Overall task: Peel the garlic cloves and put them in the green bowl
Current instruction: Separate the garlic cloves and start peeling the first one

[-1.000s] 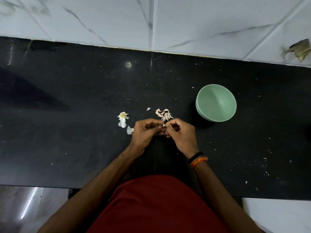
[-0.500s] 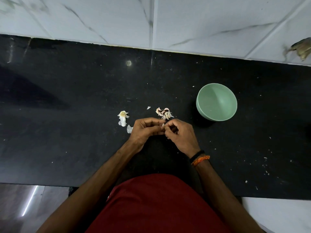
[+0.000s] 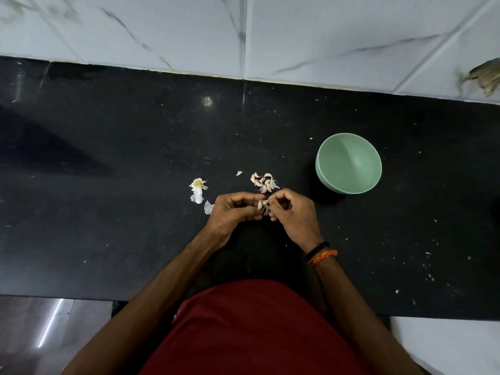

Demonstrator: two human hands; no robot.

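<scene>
Garlic clove (image 3: 260,204), small, pale and papery-skinned, is pinched between both hands above the black stone counter (image 3: 108,212).
Head view: left hand (image 3: 232,212) grips it with curled fingers while right hand (image 3: 290,212) nips its loose skin; light, firm, probably slippery once bare, best held by its ends. Unpeeled pinkish cloves (image 3: 264,182) lie just beyond, the round green bowl (image 3: 348,162) to the right.

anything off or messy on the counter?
Mostly peeling mess: torn skins lie left of the hands, white flecks dot the counter at right. The green bowl stands upright and looks empty. Wall tile at top right looks chipped.
</scene>
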